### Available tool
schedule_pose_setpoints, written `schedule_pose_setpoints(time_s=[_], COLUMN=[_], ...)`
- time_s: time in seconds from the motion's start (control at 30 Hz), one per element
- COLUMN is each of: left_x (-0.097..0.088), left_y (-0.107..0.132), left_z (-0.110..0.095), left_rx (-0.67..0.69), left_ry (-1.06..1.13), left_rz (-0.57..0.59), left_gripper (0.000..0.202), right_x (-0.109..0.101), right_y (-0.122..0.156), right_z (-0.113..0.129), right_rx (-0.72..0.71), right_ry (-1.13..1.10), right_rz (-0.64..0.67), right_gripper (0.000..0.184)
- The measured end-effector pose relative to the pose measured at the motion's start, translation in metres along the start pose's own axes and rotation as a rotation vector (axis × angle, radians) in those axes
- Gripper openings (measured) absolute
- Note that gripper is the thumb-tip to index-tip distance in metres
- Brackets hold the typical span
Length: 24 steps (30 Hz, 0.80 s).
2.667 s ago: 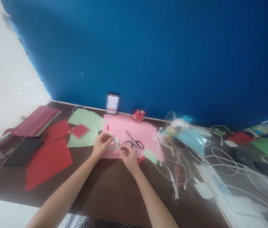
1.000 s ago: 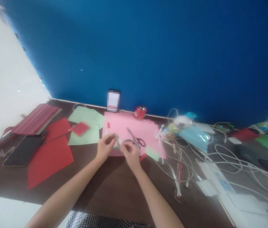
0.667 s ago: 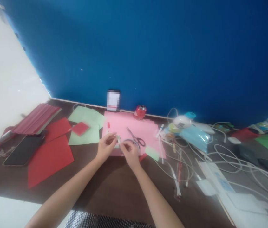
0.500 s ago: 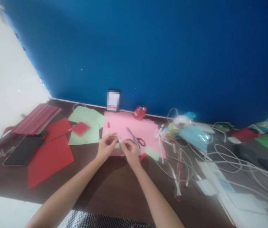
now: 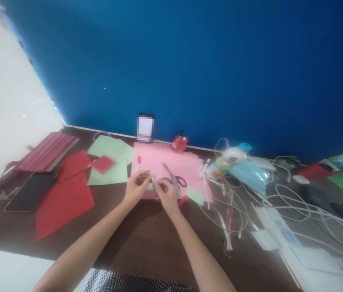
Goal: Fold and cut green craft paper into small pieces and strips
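Note:
Over the front edge of the pink paper [image 5: 186, 161], my left hand [image 5: 136, 187] and my right hand [image 5: 167, 194] nearly meet, fingertips pinched. Between them is a small whitish piece [image 5: 152, 177], too blurred to name for sure; it looks like a bit of paper or tape. Both hands seem to grip it. Just beyond my right hand lie dark-handled scissors [image 5: 177, 178], blades pointing away to the left. Partly behind that hand is a round ring-shaped thing [image 5: 173, 182]. A small light green paper piece [image 5: 195, 196] lies to its right.
Left are red sheets [image 5: 67, 207], light green sheets [image 5: 107, 176], a dark phone [image 5: 31, 192] and a pink-red stack [image 5: 48, 152]. A screen [image 5: 145, 128] and a red container [image 5: 180, 143] stand by the blue wall. Tangled white cables [image 5: 305, 207] and a power strip [image 5: 276, 227] fill the right.

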<state>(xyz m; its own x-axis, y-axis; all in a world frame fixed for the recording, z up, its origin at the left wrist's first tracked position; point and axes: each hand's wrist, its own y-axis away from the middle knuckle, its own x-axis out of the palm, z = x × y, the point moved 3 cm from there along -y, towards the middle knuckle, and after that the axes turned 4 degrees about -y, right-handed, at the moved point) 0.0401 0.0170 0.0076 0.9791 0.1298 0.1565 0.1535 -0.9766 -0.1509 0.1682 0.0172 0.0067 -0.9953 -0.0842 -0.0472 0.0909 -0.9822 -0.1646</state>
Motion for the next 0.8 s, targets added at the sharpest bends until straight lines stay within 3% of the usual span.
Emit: schedule_pose_setpoints(time_s=[0.37, 0.8], left_x=[-0.0018, 0.0014], left_y=[-0.0004, 0.0002], left_z=[0.0044, 0.0012], left_rx=[0.037, 0.03], left_ry=[0.004, 0.012], left_rz=[0.037, -0.001], left_gripper=[0.029, 0.025], right_x=[0.0006, 0.0016], right_y=[-0.0001, -0.0006], right_z=[-0.0005, -0.0035], right_rx=[0.007, -0.004], right_ry=[0.01, 0.038], right_rz=[-0.015, 0.001], right_gripper=[0.024, 0.023])
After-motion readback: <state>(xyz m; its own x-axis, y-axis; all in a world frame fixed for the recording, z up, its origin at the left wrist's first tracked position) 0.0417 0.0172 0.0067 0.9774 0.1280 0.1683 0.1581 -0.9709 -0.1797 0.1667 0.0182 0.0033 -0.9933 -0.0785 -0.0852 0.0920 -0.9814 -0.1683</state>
